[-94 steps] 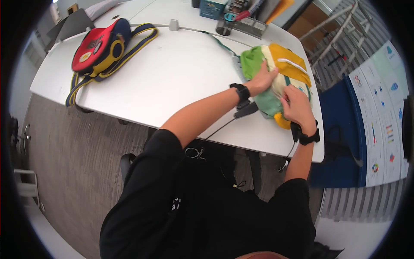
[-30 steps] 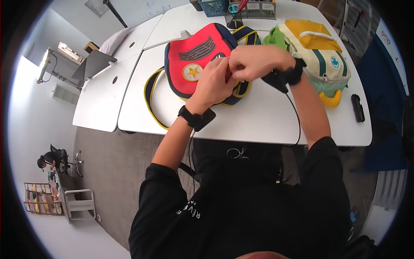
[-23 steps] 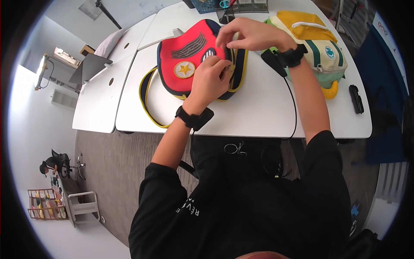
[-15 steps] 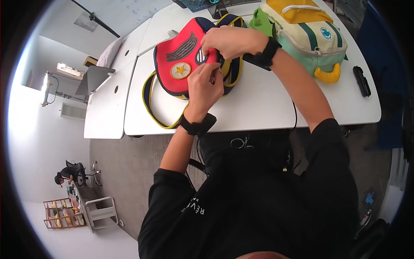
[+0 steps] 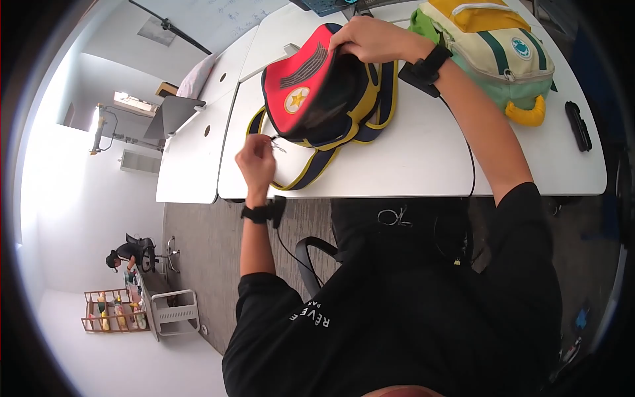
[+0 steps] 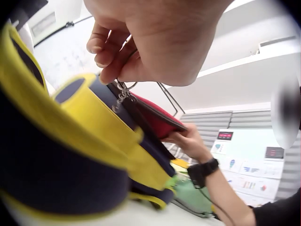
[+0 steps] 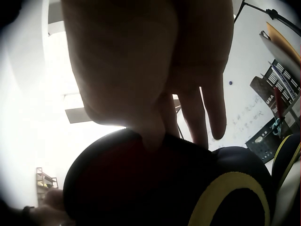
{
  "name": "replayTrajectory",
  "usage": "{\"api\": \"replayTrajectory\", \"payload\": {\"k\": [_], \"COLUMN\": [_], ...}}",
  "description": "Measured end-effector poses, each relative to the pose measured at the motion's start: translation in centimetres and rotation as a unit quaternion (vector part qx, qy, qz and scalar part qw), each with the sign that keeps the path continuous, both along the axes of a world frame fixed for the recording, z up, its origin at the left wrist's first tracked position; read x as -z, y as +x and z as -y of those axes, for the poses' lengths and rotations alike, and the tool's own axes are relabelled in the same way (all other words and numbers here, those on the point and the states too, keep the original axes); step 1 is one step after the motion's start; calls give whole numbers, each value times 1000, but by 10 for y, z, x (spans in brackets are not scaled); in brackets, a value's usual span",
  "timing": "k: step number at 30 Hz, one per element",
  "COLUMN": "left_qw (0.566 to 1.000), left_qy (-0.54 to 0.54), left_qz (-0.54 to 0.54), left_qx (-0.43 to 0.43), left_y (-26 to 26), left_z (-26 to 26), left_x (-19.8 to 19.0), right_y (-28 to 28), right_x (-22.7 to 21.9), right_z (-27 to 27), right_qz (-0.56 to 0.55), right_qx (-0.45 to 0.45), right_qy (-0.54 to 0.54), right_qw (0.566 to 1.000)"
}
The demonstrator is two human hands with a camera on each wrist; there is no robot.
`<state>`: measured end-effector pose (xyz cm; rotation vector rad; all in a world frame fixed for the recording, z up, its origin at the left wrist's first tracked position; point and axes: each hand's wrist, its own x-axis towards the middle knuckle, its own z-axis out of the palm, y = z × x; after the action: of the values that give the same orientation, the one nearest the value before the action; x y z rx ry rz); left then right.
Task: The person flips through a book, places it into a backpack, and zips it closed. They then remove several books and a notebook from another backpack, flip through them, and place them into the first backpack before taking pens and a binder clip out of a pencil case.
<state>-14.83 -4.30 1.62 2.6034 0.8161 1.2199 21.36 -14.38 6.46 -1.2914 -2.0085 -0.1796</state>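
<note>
In the head view the red bag [image 5: 301, 79] with navy and yellow trim lies tilted on the table, its front panel parted from the body and a dark inside showing. My right hand [image 5: 380, 41] pinches the panel's top edge; the right wrist view shows the thumb on the panel [image 7: 117, 169] and the fingers behind it. Near the bag's lower left corner, my left hand [image 5: 256, 162] pinches a small metal ring and chain [image 6: 124, 92] at the zipper edge, seen in the left wrist view.
A green, cream and yellow backpack [image 5: 506, 53] lies right of the red bag on the white table [image 5: 423, 159]. A black object [image 5: 578, 126] is near the right edge. A blue basket [image 5: 327, 5] stands at the back, and a navy strap [image 5: 317, 169] loops toward the front edge.
My left hand has moved from the bag's right side round to its lower left, and the front panel has come away from the body. My right hand now holds that panel's top edge.
</note>
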Motion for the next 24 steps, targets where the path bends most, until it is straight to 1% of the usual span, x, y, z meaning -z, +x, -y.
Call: {"api": "replayTrajectory", "payload": {"k": [1, 3, 4, 5, 6, 8, 11, 13, 14, 16, 17, 18, 19, 20, 21, 22, 23, 24], "left_qw": [1000, 1000, 998, 998, 999, 1000, 995, 997, 997, 988, 989, 989, 988, 977, 972, 968, 963, 972], "left_qy": [1, 2, 49, 49, 28, 8, -19, -18, -18, -108, -109, -81, -53, -59, -18, 21, 60, 82], "left_qz": [17, 4, -28, -23, -11, 7, 85, 74, 74, 108, 103, 117, 131, 172, 189, 201, 214, 178], "left_qx": [-4, -9, -30, -34, -28, -20, 39, -8, -9, -15, -14, -38, -63, -109, -137, -146, -155, -126], "left_y": [-3, 2, 10, 18, 27, 44, 73, 81, 78, 75, 71, 64, 55, 55, 49, 44, 41, 40], "left_z": [-16, -48, -59, -71, -87, -117, -161, -172, -178, -190, -189, -183, -175, -148, -133, -114, -90, -55], "left_x": [-3, -10, -15, -17, -18, -20, -18, -16, -12, -3, -2, 1, 5, 2, 4, 5, 3, -2], "right_y": [1, -5, -8, -10, -11, -11, -13, -14, -16, -18, -19, -20, -20, -19, -20, -21, -20, -20], "right_x": [-1, -6, -7, -7, -8, -8, -6, 2, 3, 7, 9, 12, 15, 17, 19, 14, 21, 28], "right_z": [-4, -3, -5, -7, -8, -8, -6, -15, -17, -20, -20, -20, -20, -20, -21, -18, -20, -24], "right_qz": [-12, -10, -8, -5, 2, -42, -60, -62, -60, -64, -48, -32, -37, -27, -15, 7, 5, -26], "right_qx": [14, 6, 35, 64, 61, 85, 100, 112, 114, 118, 141, 164, 168, 207, 245, 273, 272, 269], "right_qy": [19, 39, 41, 42, 42, 81, 98, 109, 127, 144, 128, 111, 108, 62, 15, -78, -83, -100], "right_qw": [1000, 999, 999, 997, 997, 992, 988, 986, 984, 980, 981, 980, 979, 976, 969, 959, 959, 958]}}
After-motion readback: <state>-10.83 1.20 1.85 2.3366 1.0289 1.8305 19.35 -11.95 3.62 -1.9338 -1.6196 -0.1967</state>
